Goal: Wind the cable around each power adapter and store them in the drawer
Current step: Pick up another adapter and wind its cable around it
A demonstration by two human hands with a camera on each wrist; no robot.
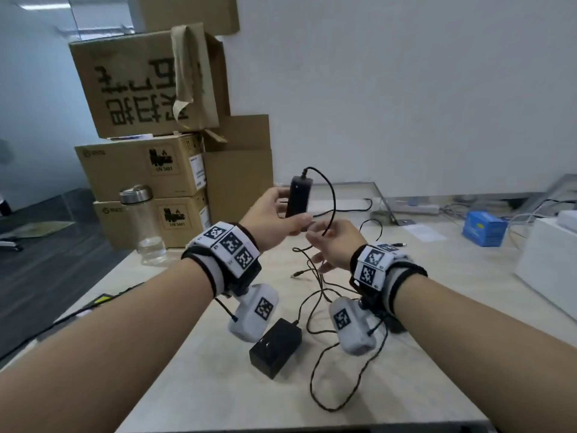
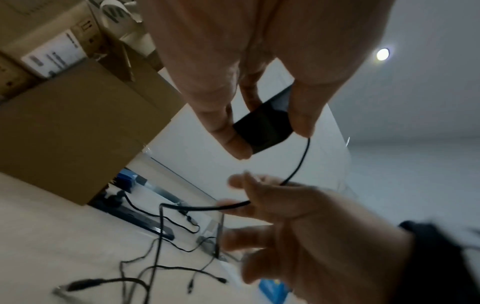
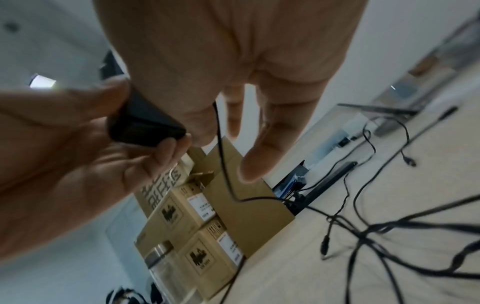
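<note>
My left hand (image 1: 274,214) holds a slim black power adapter (image 1: 298,198) upright above the table, thumb on one side and fingers on the other (image 2: 228,131). Its thin black cable (image 1: 331,198) arcs from the adapter's top down to my right hand (image 1: 327,240), which pinches it just below the adapter (image 2: 259,127). From there the cable falls to the table. A second, chunkier black adapter (image 1: 276,346) lies flat on the table near me, its cable (image 1: 343,385) looping loosely to the right. No drawer is visible.
Stacked cardboard boxes (image 1: 146,170) and a glass bottle with a metal lid (image 1: 143,226) stand at the left. A blue box (image 1: 484,228), a white box (image 1: 549,270) and a power strip (image 1: 412,208) sit right and back. Loose plug ends (image 3: 324,244) lie tangled mid-table.
</note>
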